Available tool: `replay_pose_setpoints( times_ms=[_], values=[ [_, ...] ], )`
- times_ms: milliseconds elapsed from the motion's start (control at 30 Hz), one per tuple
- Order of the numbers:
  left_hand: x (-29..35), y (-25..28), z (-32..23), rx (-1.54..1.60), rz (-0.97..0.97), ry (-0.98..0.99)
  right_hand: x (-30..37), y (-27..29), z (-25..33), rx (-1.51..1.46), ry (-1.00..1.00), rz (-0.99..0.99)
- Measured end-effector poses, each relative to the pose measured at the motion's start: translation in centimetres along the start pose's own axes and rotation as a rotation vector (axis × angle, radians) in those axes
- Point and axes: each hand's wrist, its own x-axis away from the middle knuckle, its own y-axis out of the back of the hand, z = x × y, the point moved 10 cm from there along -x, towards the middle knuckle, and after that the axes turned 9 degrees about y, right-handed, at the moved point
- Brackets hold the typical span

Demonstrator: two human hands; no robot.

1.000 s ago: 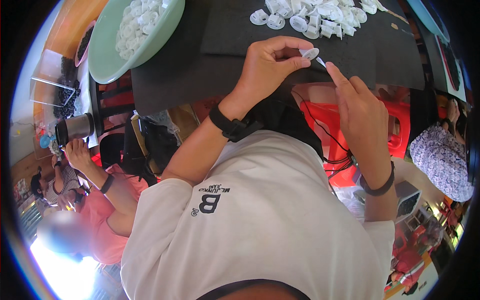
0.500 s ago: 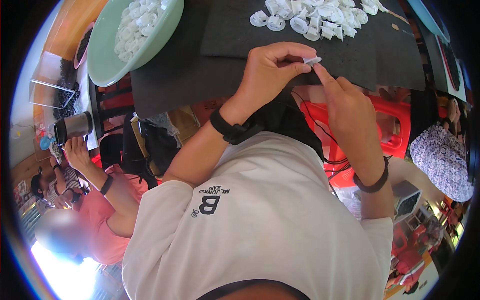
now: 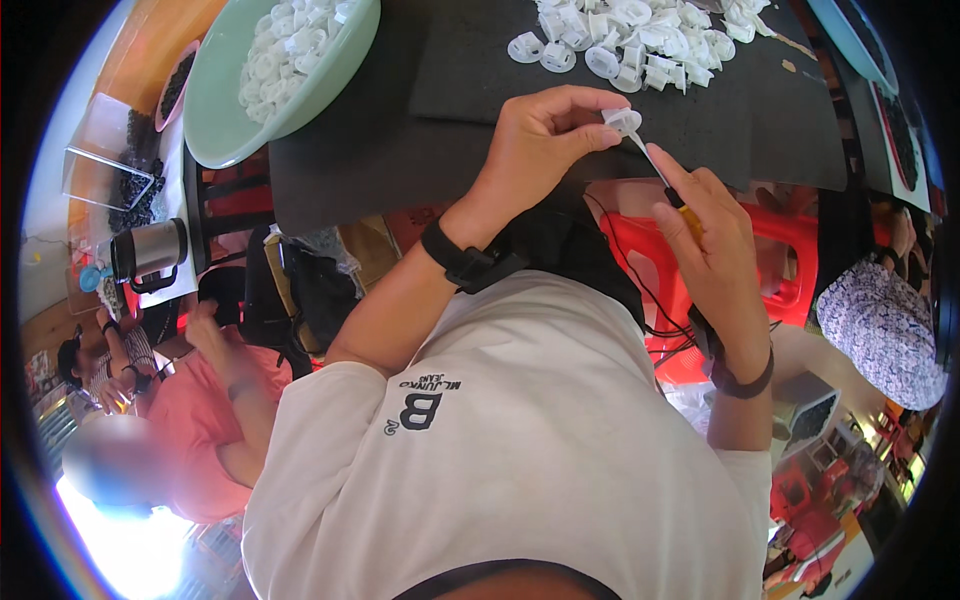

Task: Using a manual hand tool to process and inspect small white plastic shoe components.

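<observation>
Above the near edge of the black work mat (image 3: 480, 150), my left hand (image 3: 545, 140) pinches a small white plastic part (image 3: 623, 121) with a round face between thumb and fingertips. My right hand (image 3: 715, 220) is closed round a thin-bladed hand tool (image 3: 684, 207) with a black and yellow handle. Its narrow pale blade points up and left, with the tip at the lower side of the part. Whether it touches or enters the part is too small to tell. Beyond my hands lies a heap of similar white plastic parts (image 3: 640, 45).
At the far left a pale green bowl (image 3: 350, 75) holds many white parts. A metal mug (image 3: 150, 250) stands on the neighbouring table, with a co-worker (image 3: 220, 400) seated beside it. A red plastic stool (image 3: 790, 255) and dark cables (image 3: 640, 265) are below the mat's edge.
My right hand has moved back and turned, bringing the tool's handle and blade into sight. The white part is tilted differently in my left hand. The co-worker's hand has left the mug.
</observation>
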Motion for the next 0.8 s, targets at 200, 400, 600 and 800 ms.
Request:
replay_pose_setpoints(
  times_ms=[200,400,600,800],
  values=[
    [-0.1,-0.1,0.2,-0.003,0.022,0.022,-0.1,-0.3,-0.1,-0.092,0.012,-0.027],
    [-0.3,0.0,0.3,0.013,0.023,0.024,-0.4,-0.3,0.1,-0.113,-0.051,-0.017],
    [-0.3,0.0,0.3,0.027,0.018,0.034,-0.8,-0.5,0.4,-0.108,-0.035,-0.004],
    [-0.4,0.0,0.3,0.050,0.016,0.034,-1.2,-0.6,0.6,-0.088,-0.038,0.013]
  ],
)
